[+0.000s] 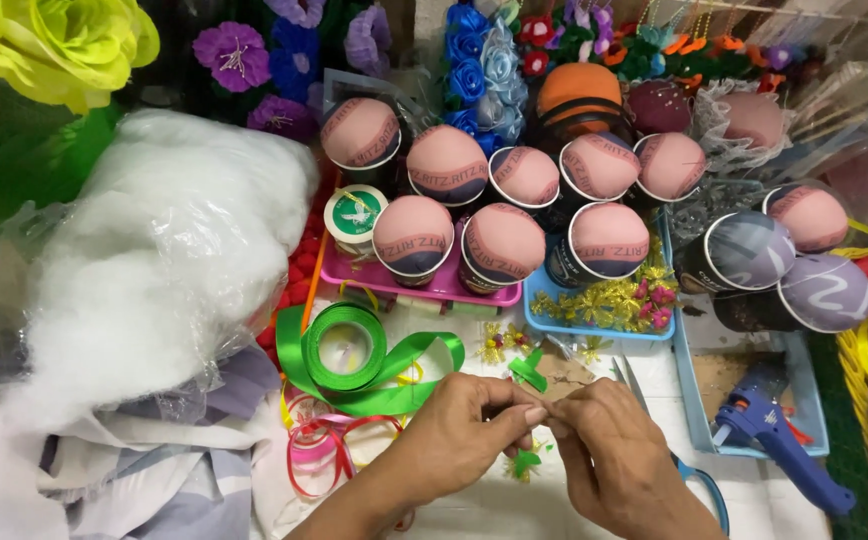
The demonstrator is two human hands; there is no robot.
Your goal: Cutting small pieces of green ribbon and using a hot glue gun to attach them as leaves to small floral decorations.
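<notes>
In the head view, the left hand (pixel 459 432) and the right hand (pixel 609 450) are brought together low in the middle, fingertips meeting. A small piece of green ribbon (pixel 528 371) is pinched between the fingertips of both hands, its free end standing up just above them; whether it is gripped more by one hand than the other cannot be told. A second green scrap (pixel 525 463) is seen below the hands on the white table (pixel 474 515). Just left of the hands a green ribbon roll (pixel 346 348) is laid flat, with loops of pink ribbon (pixel 316 450) beneath it. Scissors (pixel 699 478) are partly hidden behind the right hand, and a blue glue gun (pixel 769 432) is placed further right. Behind, pink-topped cups (pixel 502 245) are ranged in rows, and a bag of white stuffing (pixel 149 260) is set at the left.
</notes>
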